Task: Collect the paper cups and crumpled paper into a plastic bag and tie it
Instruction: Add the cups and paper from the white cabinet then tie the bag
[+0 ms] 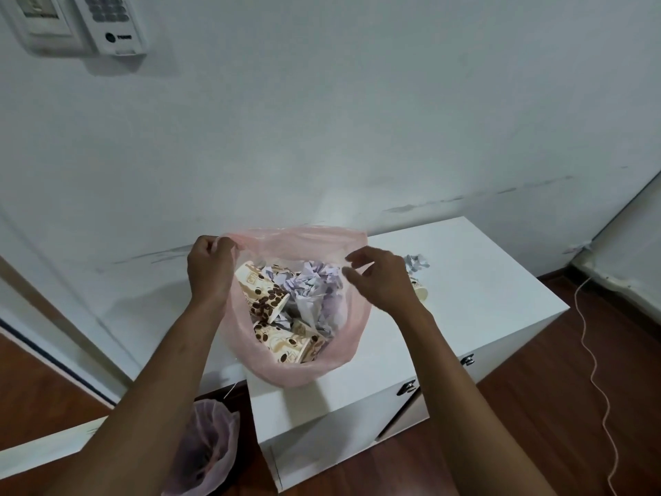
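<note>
Office-like room: wall keypad (111,21), white cabinet (475,281), lined bin (205,456).

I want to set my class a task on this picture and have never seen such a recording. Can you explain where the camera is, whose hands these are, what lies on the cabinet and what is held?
There is no machine: a person wears one camera on the head, looking down at their own two hands. The left hand pinches the rim of a pink bag standing on a white cabinet. The right hand hovers over the bag's mouth, fingers loosely spread, holding nothing. Inside the bag lie cups and crumpled paper. One paper ball and one cup are outside it, beside the right hand. The bag is not tied.
</note>
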